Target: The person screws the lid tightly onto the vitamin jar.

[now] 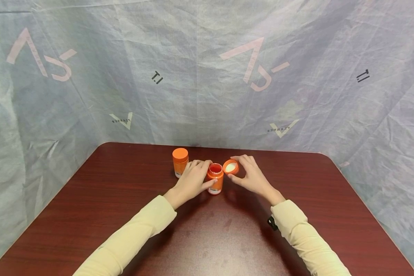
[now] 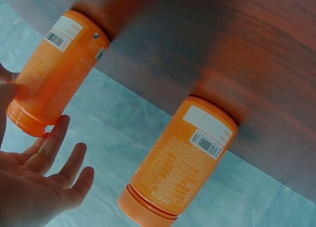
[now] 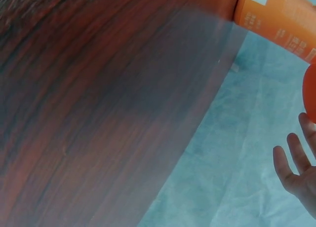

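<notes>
We see 2 orange bottles on a dark red-brown table (image 1: 131, 199), and we place everything by the open bottle (image 1: 219, 182), which stands upright with its mouth facing up. Our left hand (image 1: 192, 177) is clamped on this bottle from its left side, thumb across the front and fingers near the neck, the spare fingers spread apart. Through the mouth we see a red inner wall; the view is too small for us to say whether anything lies at the bottom.

Just to the right of the open bottle's mouth, our right hand (image 1: 253, 177) pinches an orange lid (image 1: 231, 167) between thumb and fingers. The lid is tilted, so its white inner face shows to us.

To the left of the open bottle and a little farther back stands the closed bottle (image 1: 181, 162), upright and near our left fingers. Its orange cap (image 1: 181, 154) sits on top, hiding the inside. In the left wrist view, it bears a white patch (image 2: 207, 123) above a barcode label (image 2: 206, 144).

Behind the open bottle, beyond the table's edge, hangs a wrinkled grey cloth (image 1: 196, 103) with printed letters.
</notes>
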Demonstrator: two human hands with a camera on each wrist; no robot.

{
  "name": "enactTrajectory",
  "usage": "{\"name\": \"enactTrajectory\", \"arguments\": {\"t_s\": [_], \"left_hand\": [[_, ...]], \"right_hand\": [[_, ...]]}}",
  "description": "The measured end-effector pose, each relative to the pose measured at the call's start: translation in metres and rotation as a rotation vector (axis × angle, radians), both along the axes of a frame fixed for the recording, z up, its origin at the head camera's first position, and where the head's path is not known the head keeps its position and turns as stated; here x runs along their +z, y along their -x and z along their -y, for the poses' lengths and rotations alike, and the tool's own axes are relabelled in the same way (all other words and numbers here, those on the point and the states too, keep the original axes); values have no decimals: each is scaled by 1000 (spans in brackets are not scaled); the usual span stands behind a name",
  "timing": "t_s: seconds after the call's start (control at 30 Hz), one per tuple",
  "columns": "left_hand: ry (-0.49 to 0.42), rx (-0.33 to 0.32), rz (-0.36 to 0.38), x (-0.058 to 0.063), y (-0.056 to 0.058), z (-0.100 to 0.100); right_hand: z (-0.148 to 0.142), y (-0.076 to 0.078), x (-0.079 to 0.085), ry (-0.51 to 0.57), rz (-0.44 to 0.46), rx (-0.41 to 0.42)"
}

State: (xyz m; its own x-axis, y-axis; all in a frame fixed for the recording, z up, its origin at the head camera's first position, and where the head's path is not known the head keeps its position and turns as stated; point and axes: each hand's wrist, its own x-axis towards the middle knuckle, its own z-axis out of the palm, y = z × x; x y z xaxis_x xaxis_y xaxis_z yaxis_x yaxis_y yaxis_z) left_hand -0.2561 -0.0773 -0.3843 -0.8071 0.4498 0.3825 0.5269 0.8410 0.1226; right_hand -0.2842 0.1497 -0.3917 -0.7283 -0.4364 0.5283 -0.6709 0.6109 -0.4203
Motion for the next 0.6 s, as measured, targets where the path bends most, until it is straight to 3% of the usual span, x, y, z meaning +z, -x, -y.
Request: {"name": "enactTrajectory", "arguments": {"t_s": [0.6], "left_hand": [[-74,-20,35,-1,0,2]], "right_hand": [[0,-2,3,-1,-4,15]]}}
